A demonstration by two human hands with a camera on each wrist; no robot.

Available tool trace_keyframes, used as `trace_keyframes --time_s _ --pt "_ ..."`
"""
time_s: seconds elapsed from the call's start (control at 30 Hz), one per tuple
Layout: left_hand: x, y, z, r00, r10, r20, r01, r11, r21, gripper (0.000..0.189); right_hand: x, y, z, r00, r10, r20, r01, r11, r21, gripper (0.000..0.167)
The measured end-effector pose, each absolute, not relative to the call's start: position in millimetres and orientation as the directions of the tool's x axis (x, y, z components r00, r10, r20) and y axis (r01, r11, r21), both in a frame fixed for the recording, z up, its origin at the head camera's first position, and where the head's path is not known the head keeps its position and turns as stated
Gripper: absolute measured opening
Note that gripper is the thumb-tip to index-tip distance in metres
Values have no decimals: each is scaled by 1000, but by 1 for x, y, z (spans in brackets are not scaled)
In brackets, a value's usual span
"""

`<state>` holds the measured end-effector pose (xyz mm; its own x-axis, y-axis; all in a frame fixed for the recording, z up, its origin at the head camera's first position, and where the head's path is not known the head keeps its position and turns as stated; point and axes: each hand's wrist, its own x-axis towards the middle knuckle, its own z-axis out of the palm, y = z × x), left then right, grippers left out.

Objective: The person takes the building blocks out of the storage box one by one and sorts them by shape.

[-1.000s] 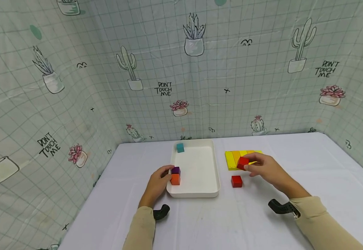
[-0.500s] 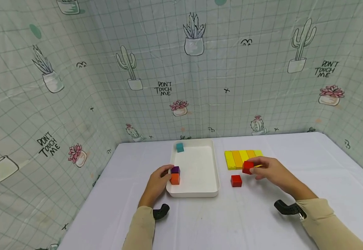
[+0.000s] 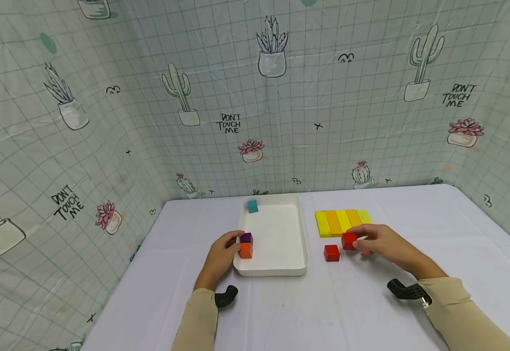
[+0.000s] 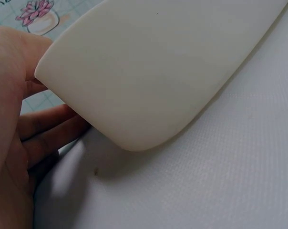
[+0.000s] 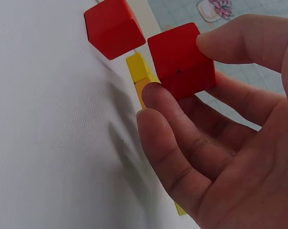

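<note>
Between thumb and fingers, my right hand (image 3: 384, 243) pinches a red cube block (image 3: 349, 241), close over the table just in front of the yellow row. A second red block (image 3: 331, 253) lies to its left. In the right wrist view the held red block (image 5: 180, 55) shows near the other one, with a small gap between them. My left hand (image 3: 220, 256) grips the left side of a white tray (image 3: 277, 272). The left wrist view has its fingers (image 4: 51, 129) against the tray's outer wall. Beside that hand, an orange block (image 3: 246, 250) and a purple block (image 3: 246, 238) sit in the tray.
A teal block (image 3: 252, 206) rests in the tray's far left corner. Several yellow and orange bars (image 3: 336, 223) lie side by side right of the tray. A white cloth (image 3: 307, 317) covers the table, and a patterned curtain (image 3: 316, 97) hangs behind.
My right hand has carried the red block from over the yellow bars to the right and down toward the table, near the other red block. The left hand stays at the tray.
</note>
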<state>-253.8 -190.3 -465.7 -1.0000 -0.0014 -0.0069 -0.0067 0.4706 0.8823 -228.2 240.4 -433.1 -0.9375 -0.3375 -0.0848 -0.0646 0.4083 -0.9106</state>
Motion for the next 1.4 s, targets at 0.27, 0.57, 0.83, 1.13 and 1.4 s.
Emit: trace_keyframes --time_s 0.27,0.57,0.83,1.13,1.4 --pt "-254 -190 -464 -1000 -5 -10 -12 475 880 36 -230 240 -438 -926 -352 -134 -48 462 -886 44" --pt "-254 -191 -466 -1000 -6 -11 -13 478 879 36 -226 234 -438 -926 -335 -173 -39 542 -840 48" --pt "-254 -191 -468 -1000 -5 -11 -11 479 878 36 -225 233 -439 -918 -357 -170 -51 534 -844 46" --pt "-255 -191 -469 -1000 -3 -26 -24 469 883 36 -226 232 -441 -913 -372 -169 -69 547 -834 46" --pt "-255 -190 -468 -1000 -7 -20 -21 478 878 36 -226 231 -441 -916 -367 -161 -82 565 -821 46"
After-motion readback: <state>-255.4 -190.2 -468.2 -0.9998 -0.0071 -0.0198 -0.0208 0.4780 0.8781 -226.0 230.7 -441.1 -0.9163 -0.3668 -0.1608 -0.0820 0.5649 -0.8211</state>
